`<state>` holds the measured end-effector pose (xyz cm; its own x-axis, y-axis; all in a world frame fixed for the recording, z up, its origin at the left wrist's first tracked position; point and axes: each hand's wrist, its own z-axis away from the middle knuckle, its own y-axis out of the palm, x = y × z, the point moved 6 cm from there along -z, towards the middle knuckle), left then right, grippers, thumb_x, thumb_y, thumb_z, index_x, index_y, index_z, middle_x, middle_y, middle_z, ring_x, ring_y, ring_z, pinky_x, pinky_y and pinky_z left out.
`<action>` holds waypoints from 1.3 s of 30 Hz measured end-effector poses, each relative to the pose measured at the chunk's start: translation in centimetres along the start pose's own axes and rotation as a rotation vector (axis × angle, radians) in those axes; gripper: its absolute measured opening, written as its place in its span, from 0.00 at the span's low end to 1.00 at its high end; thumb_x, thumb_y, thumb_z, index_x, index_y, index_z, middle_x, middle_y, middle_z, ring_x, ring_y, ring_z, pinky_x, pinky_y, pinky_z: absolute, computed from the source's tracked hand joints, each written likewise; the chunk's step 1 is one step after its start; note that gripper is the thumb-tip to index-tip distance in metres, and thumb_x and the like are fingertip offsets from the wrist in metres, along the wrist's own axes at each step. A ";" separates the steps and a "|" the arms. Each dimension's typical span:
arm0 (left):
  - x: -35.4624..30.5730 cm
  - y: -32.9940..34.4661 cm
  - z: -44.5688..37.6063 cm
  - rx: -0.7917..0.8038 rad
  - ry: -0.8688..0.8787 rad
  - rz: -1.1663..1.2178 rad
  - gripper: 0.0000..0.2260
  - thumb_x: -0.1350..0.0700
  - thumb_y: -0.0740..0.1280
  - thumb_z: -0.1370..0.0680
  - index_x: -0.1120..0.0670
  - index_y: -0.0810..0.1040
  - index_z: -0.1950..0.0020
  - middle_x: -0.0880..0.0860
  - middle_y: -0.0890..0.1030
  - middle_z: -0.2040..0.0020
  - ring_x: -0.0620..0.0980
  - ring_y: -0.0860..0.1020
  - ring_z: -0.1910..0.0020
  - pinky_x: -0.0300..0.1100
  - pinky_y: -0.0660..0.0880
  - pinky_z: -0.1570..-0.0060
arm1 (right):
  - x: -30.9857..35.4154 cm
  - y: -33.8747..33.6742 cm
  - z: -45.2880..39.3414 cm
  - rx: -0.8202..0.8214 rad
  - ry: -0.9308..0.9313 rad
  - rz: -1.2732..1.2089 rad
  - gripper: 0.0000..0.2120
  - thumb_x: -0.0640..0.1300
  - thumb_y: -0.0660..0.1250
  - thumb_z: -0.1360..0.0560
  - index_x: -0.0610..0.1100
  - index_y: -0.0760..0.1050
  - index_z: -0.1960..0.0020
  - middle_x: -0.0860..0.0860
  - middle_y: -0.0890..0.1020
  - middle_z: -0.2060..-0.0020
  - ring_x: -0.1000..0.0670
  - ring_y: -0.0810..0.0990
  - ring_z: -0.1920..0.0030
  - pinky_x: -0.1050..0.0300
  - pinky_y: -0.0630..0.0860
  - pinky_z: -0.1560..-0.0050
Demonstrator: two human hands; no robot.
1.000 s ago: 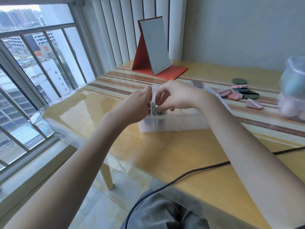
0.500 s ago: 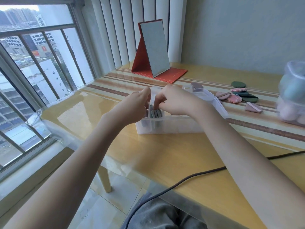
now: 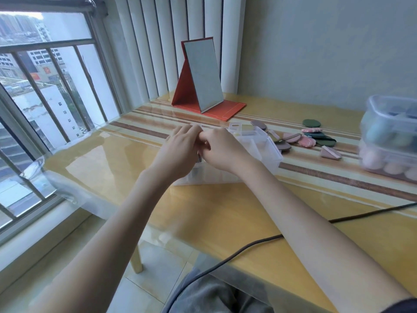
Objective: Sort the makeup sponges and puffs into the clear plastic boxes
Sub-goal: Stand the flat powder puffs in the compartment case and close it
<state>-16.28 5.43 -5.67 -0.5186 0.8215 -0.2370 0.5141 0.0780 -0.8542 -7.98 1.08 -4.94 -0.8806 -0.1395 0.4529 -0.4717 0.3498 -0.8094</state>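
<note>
The makeup puffs are lying in a loose pile on the table, to the right of a clear plastic box with little walls inside it. They are pink, dusty purple and dark green, and some are touching each other. Both hands are sitting over the left end of the box, pressed close together. The left hand is reaching down with its fingers bent over the box edge. The right hand is curling its fingers downward too. I cannot tell what either hand is holding, because the hands are hiding it. A bigger clear tub with round sponges inside is standing at the far right. A red folding mirror is standing at the back. A dark cord is running across the table near the person.
</note>
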 end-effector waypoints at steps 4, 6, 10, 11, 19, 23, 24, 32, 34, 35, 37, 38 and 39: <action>1.8 0.3 -0.5 0.064 -0.070 -0.064 0.11 0.64 0.56 0.22 0.59 0.73 0.43 0.57 0.75 0.44 0.59 0.71 0.40 0.49 0.68 0.42 | -0.5 -2.0 1.0 -0.288 -0.053 -0.096 0.12 0.33 0.61 0.27 0.42 0.83 0.59 0.50 0.81 0.67 0.51 0.75 0.66 0.58 0.73 0.64; 2.3 0.2 -0.7 0.100 -0.119 -0.086 0.14 0.64 0.56 0.23 0.58 0.73 0.39 0.56 0.74 0.39 0.57 0.68 0.36 0.51 0.67 0.37 | -2.1 -3.9 2.0 -0.451 0.000 -0.143 0.12 0.33 0.61 0.27 0.43 0.83 0.58 0.51 0.83 0.64 0.52 0.77 0.64 0.60 0.74 0.63; 2.9 0.2 -0.7 0.138 -0.163 -0.113 0.14 0.61 0.57 0.22 0.55 0.72 0.37 0.56 0.71 0.37 0.57 0.65 0.33 0.54 0.65 0.35 | -7.6 -8.8 4.1 -0.745 0.167 -0.247 0.14 0.31 0.57 0.26 0.41 0.80 0.51 0.52 0.82 0.58 0.56 0.79 0.56 0.70 0.73 0.56; 2.9 0.2 -0.6 0.155 -0.184 -0.124 0.14 0.59 0.57 0.22 0.53 0.71 0.37 0.56 0.70 0.36 0.57 0.63 0.33 0.55 0.64 0.35 | -9.5 -9.8 4.7 -0.775 0.251 -0.250 0.15 0.30 0.57 0.26 0.40 0.79 0.49 0.51 0.82 0.56 0.55 0.79 0.54 0.67 0.74 0.52; 2.3 -0.1 -1.0 0.245 -0.344 -0.308 0.14 0.59 0.57 0.22 0.54 0.67 0.36 0.57 0.67 0.38 0.56 0.62 0.34 0.56 0.64 0.41 | -20.9 -5.4 6.8 0.045 0.695 0.202 0.38 0.64 0.62 0.30 0.44 0.61 0.27 0.43 0.65 0.28 0.41 0.61 0.28 0.43 0.62 0.31; 0.5 -0.1 -1.9 0.253 -0.306 -0.404 0.18 0.64 0.57 0.25 0.55 0.67 0.36 0.57 0.69 0.38 0.57 0.66 0.36 0.55 0.65 0.41 | -20.4 -5.9 6.9 -0.162 0.586 0.243 0.18 0.52 0.64 0.22 0.40 0.76 0.40 0.43 0.76 0.42 0.41 0.71 0.39 0.49 0.71 0.47; -0.8 0.0 -2.4 0.220 -0.266 -0.399 0.19 0.65 0.57 0.26 0.55 0.67 0.36 0.57 0.69 0.38 0.57 0.66 0.36 0.54 0.64 0.40 | -20.4 -6.1 6.9 -0.190 0.557 0.227 0.15 0.51 0.65 0.22 0.40 0.79 0.46 0.44 0.78 0.48 0.41 0.73 0.43 0.50 0.71 0.50; -16.1 5.4 -5.7 0.014 0.073 0.577 0.20 0.70 0.55 0.25 0.61 0.69 0.34 0.59 0.73 0.36 0.56 0.70 0.37 0.38 0.65 0.42 | -18.7 -10.5 8.3 -0.674 0.459 -0.275 0.16 0.47 0.64 0.21 0.49 0.72 0.67 0.57 0.72 0.77 0.58 0.68 0.71 0.60 0.62 0.68; -18.1 7.4 -6.0 0.033 -0.053 0.773 0.22 0.68 0.54 0.22 0.61 0.60 0.27 0.60 0.65 0.29 0.55 0.61 0.28 0.35 0.58 0.36 | -19.1 -9.7 8.2 -0.698 0.514 -0.706 0.08 0.43 0.64 0.21 0.44 0.74 0.59 0.54 0.78 0.69 0.52 0.75 0.66 0.58 0.70 0.63; -18.7 8.2 -6.2 0.019 -0.137 0.830 0.24 0.65 0.54 0.21 0.61 0.54 0.25 0.60 0.59 0.25 0.55 0.55 0.25 0.38 0.54 0.31 | -19.1 -9.2 8.2 -0.688 0.553 -0.895 0.03 0.41 0.63 0.21 0.41 0.73 0.52 0.49 0.80 0.65 0.49 0.77 0.63 0.56 0.73 0.59; -19.5 9.2 -6.6 -0.069 -0.250 0.841 0.27 0.61 0.55 0.20 0.60 0.49 0.23 0.59 0.50 0.23 0.56 0.50 0.24 0.49 0.51 0.26 | -19.0 -7.9 8.5 -0.607 0.618 -1.201 0.04 0.39 0.58 0.21 0.39 0.70 0.49 0.45 0.80 0.64 0.47 0.78 0.61 0.56 0.72 0.56; -19.6 9.7 -6.8 -0.112 -0.277 0.840 0.28 0.60 0.56 0.21 0.60 0.48 0.23 0.59 0.49 0.23 0.58 0.50 0.24 0.52 0.51 0.26 | -18.9 -7.4 8.4 -0.562 0.639 -1.269 0.07 0.41 0.56 0.20 0.39 0.71 0.52 0.45 0.80 0.64 0.49 0.78 0.61 0.57 0.72 0.56; -19.5 10.2 -7.0 -0.130 -0.306 0.857 0.29 0.59 0.55 0.20 0.60 0.47 0.23 0.60 0.48 0.22 0.58 0.49 0.24 0.52 0.50 0.26 | -19.0 -7.1 8.2 -0.535 0.631 -1.286 0.09 0.41 0.55 0.20 0.42 0.72 0.55 0.47 0.81 0.64 0.50 0.79 0.61 0.59 0.72 0.56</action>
<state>3.87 -5.79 -6.51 -0.0732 0.4433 -0.8934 0.8695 -0.4105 -0.2748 11.76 -6.36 -10.89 0.3275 -0.2441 0.9128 -0.6836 0.6057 0.4072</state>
